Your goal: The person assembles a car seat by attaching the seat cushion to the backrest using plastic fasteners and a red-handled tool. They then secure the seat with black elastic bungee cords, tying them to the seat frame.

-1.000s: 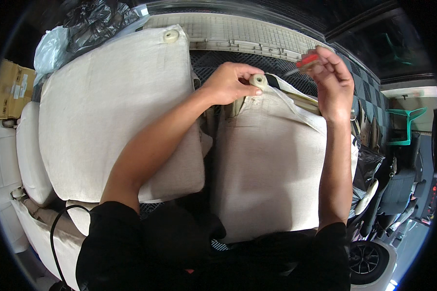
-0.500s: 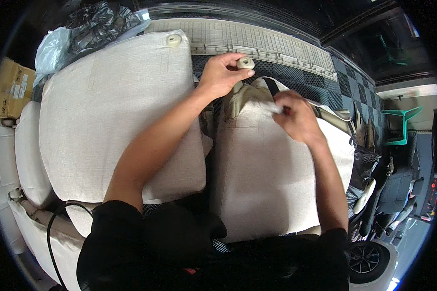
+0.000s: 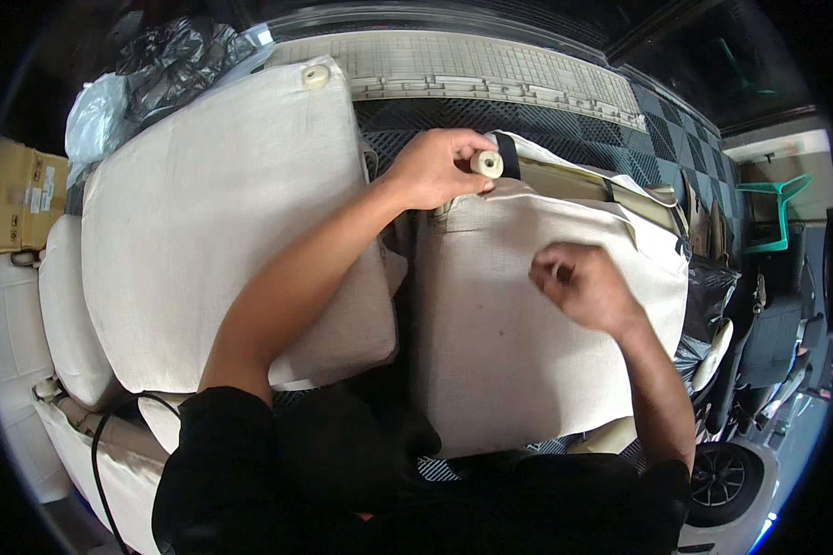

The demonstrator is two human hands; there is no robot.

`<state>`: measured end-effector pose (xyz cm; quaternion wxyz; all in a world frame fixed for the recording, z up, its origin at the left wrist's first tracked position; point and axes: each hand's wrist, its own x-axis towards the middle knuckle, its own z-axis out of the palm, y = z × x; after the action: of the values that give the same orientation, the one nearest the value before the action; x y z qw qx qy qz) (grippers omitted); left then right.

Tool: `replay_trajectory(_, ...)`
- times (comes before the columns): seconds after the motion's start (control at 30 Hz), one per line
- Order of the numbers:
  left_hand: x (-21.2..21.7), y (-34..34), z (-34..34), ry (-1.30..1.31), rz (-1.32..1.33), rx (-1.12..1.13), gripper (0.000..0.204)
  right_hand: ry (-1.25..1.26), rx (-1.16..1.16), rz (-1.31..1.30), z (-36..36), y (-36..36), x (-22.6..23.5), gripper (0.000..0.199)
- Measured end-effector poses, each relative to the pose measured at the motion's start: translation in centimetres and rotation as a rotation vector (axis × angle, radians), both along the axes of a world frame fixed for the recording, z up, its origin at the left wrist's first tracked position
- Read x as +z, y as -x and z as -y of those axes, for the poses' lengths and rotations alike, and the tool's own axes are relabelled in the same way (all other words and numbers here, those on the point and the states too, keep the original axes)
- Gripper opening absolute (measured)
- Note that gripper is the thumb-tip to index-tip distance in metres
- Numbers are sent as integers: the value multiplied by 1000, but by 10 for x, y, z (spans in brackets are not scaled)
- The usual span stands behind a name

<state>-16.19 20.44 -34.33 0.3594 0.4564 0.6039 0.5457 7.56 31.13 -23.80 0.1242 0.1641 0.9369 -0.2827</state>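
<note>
Since the earlier frame, right hand [image 3: 588,287] had dropped from the top seam onto the face of the beige fabric seat-back cover [image 3: 528,333]; fingers curled together, contents of the fist could not be made out. Left hand [image 3: 440,166] stayed at the cover's top edge, fingers clamped on the fabric beside a small cream round plastic knob [image 3: 487,164]. Second beige cushion [image 3: 222,231] lay just beside, bearing a like cream knob [image 3: 316,75]. Cover's lower edge was hidden by the dark sleeves.
</note>
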Motion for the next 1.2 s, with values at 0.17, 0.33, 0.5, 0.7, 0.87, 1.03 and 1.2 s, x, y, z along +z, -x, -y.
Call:
replay_trajectory(0.17, -1, 0, 1, -26, 115, -108, 41, -190, -104, -388, -35, 54, -1, 13)
replay_trajectory(0.33, 1, 5, 0, 34, 114, -290, 43, -222, -89, -313, -51, 90, -10, 15)
replay_trajectory(0.5, 2, -3, 3, 125, 88, -484, 47, -177, -199, -313, -60, 109, -5, 14)
replay_trajectory(0.7, -7, 29, 5, -183, 585, -208, 45, -268, 27, -251, -28, 58, -77, 14)
replay_trajectory(0.87, -8, 34, 0, -153, 517, 240, 45, -284, 58, -429, -23, 33, -87, 22)
replay_trajectory(1.03, -4, 23, 3, -9, 183, 59, 47, -208, 21, -339, -23, 44, -81, 40)
replay_trajectory(1.2, -1, 19, 3, 12, 111, 50, 46, -194, 4, -334, -26, 44, -84, 45)
